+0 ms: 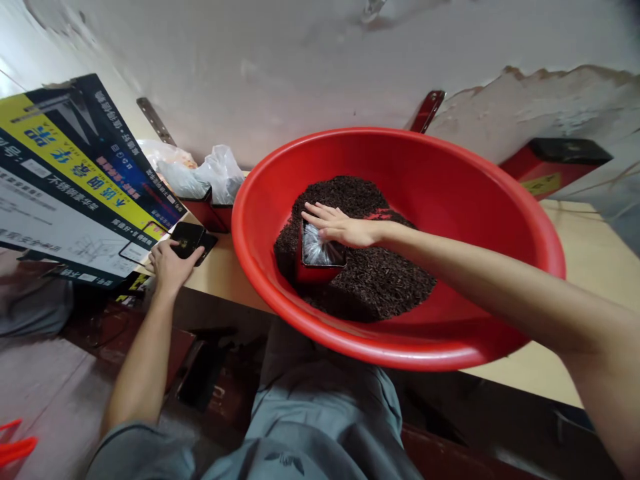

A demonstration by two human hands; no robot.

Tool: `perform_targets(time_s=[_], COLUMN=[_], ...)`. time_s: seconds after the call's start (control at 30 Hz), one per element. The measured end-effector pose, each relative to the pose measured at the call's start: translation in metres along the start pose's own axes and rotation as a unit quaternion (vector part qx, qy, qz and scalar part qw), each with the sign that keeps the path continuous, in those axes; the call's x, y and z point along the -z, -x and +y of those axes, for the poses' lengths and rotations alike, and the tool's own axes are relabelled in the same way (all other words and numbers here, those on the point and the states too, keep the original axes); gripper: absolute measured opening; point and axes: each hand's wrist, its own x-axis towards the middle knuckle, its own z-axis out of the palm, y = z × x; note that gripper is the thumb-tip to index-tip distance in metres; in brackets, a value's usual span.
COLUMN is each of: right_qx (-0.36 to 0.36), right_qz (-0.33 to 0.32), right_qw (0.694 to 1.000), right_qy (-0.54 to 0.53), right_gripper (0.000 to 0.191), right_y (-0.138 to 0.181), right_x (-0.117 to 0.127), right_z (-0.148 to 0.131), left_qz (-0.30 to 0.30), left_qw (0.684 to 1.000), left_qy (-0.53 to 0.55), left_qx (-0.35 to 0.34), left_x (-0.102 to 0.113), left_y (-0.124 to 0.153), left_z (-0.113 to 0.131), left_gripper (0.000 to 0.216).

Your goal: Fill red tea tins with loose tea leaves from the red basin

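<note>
A large red plastic basin [400, 347] holds a heap of dark, thin, dry pieces that look like tea leaves [390, 280]. On the heap stands a red box [320, 273] with a clear plastic bag [323, 248] gathered in its mouth. My right hand [343, 225] lies over the bag and the box's rim, fingers stretched out and apart. To the left of the basin, my left hand [173, 263] grips a black lid [187, 239] between thumb and fingers at the table edge. Another dark flat piece lies partly under the lid.
Red boxes with plastic bags [220, 177] stand behind my left hand. A large printed cardboard carton [85, 180] leans at the left. A red box with a black top [560, 160] is at the back right. The wooden table [540, 377] runs along the wall.
</note>
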Motion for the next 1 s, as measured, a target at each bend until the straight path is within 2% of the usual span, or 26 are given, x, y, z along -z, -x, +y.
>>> perform_targets(time_s=[0.1, 0.13, 0.2, 0.3, 0.37, 0.43, 0.53, 0.6, 0.67, 0.73, 0.83, 0.93, 1.0], right_qx=[0.033, 0.031, -0.006, -0.091, -0.125, -0.15, -0.19, -0.223, -0.256, -0.27, -0.257, -0.228, -0.194], right_qz=[0.052, 0.082, 0.121, 0.095, 0.089, 0.114, 0.171, 0.234, 0.267, 0.245, 0.189, 0.133, 0.059], right_qw=[0.991, 0.979, 0.932, 0.854, 0.831, 0.83, 0.868, 0.892, 0.9, 0.905, 0.896, 0.877, 0.878], right_qy=[-0.117, -0.185, -0.34, -0.503, -0.535, -0.524, -0.425, -0.314, -0.232, -0.221, -0.308, -0.401, -0.434], right_gripper=[0.066, 0.068, 0.068, 0.055, 0.047, 0.044, 0.031, 0.02, 0.016, 0.015, 0.016, 0.024, 0.023], right_y=[-0.002, -0.002, -0.001, 0.001, 0.003, 0.005, 0.008, 0.008, 0.007, 0.006, 0.006, 0.016, 0.027], right_x=[-0.005, -0.007, -0.012, -0.016, -0.017, -0.016, -0.018, -0.023, -0.029, -0.032, -0.029, -0.014, 0.0], right_z=[0.009, 0.012, 0.018, 0.021, 0.02, 0.015, 0.005, -0.001, -0.007, -0.009, -0.006, 0.008, 0.02], left_qz=[0.059, 0.077, 0.095, 0.05, -0.021, -0.104, -0.202, -0.223, -0.215, -0.216, -0.258, -0.271, -0.258], left_qw=[0.994, 0.988, 0.971, 0.943, 0.93, 0.921, 0.919, 0.919, 0.915, 0.906, 0.881, 0.865, 0.863], left_qy=[0.053, 0.074, 0.109, 0.14, 0.133, 0.105, 0.028, -0.033, -0.085, -0.111, -0.117, -0.14, -0.17], left_qx=[-0.076, -0.113, -0.192, -0.297, -0.342, -0.36, -0.338, -0.324, -0.33, -0.347, -0.38, -0.399, -0.4], left_x=[0.034, 0.046, 0.067, 0.081, 0.079, 0.07, 0.056, 0.048, 0.042, 0.036, 0.028, 0.025, 0.024], left_y=[0.021, 0.027, 0.038, 0.052, 0.063, 0.077, 0.101, 0.111, 0.113, 0.106, 0.092, 0.089, 0.094], left_z=[0.03, 0.043, 0.072, 0.115, 0.14, 0.161, 0.186, 0.198, 0.208, 0.214, 0.221, 0.229, 0.235], left_gripper=[0.06, 0.062, 0.07, 0.083, 0.09, 0.096, 0.096, 0.094, 0.095, 0.098, 0.1, 0.096, 0.093])
